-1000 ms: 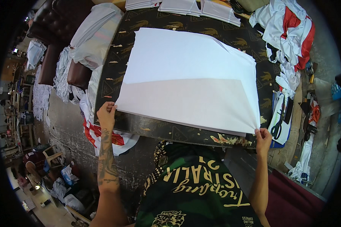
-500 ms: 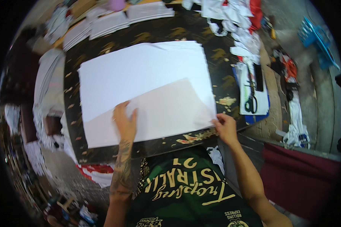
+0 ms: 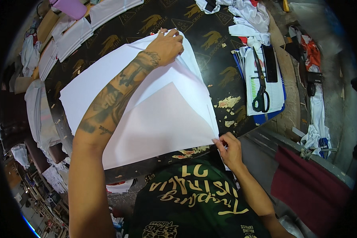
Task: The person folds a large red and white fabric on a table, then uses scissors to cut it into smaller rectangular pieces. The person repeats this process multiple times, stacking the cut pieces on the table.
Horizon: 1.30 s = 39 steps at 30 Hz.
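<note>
White fabric sheets (image 3: 87,85) lie stacked on the dark table (image 3: 210,67), with a paler, slightly pinkish sheet (image 3: 158,127) over their near part. My left hand (image 3: 170,44) reaches across to the far right corner, its fingers curled on the white fabric. Folds run down from that hand along the right side. At the near right corner, my right hand (image 3: 228,147) pinches the edge of the fabric between thumb and fingers. How many layers each hand holds is hidden. My left forearm covers the middle of the stack.
Black scissors (image 3: 261,95) and a dark phone-like slab (image 3: 270,63) rest on papers (image 3: 250,85) at the right. Crumpled white cloth (image 3: 250,20) lies beyond them. Folded white pieces (image 3: 73,37) and a purple container (image 3: 70,8) are at the far left. A maroon cloth (image 3: 309,190) hangs at the lower right.
My left hand has gone from the near part of the pale sheet to the far right corner and grips it. Folds have appeared there. My right hand stays at the near right corner.
</note>
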{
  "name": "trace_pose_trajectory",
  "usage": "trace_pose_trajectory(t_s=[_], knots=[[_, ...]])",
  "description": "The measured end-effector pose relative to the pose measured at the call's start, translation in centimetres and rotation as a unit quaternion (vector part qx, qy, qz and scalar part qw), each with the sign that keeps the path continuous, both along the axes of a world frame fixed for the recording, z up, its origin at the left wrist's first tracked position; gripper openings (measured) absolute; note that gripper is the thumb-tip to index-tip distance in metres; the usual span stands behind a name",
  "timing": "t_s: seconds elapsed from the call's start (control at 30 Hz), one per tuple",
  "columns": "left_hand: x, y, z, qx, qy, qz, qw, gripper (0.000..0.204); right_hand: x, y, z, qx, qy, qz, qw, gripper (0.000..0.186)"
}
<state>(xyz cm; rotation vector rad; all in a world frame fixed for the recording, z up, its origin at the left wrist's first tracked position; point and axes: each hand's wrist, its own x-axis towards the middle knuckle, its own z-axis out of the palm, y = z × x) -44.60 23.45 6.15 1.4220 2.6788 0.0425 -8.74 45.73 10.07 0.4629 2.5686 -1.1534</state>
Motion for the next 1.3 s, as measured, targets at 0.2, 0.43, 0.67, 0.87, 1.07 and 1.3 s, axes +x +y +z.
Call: trace_pose_trajectory(t_s=[0.2, 0.43, 0.67, 0.87, 1.07, 1.3], knots=[[1.0, 0.8, -1.9, -0.001, -0.016, 0.066, 0.998, 0.032, 0.1, 1.7, -4.7, 0.004, 0.013, 0.032, 0.999, 0.030], [22.2, -2.8, -1.0, 0.360, -0.209, 0.269, 0.869, 0.038, -5.2, 0.1, -2.4, -0.050, -0.027, -0.020, 0.998, 0.039], [40.7, -13.3, -3.2, 0.295, -0.088, 0.478, 0.823, 0.022, -5.2, 0.7, -1.8, -0.070, -0.024, -0.039, 0.996, 0.036], [43.3, -15.3, -3.5, 0.272, -0.057, 0.454, 0.846, 0.023, 0.6, 2.5, -6.3, 0.023, 0.016, -0.023, 0.999, 0.035], [45.5, -18.0, -3.9, 0.243, -0.037, 0.475, 0.845, 0.035, 0.8, 3.9, -9.7, -0.026, -0.003, -0.029, 0.999, 0.034], [52.3, -33.9, -5.7, 0.149, 0.186, 0.786, 0.571, 0.043, -0.2, 1.5, -6.8, 0.036, 0.151, -0.003, 0.988, 0.027]])
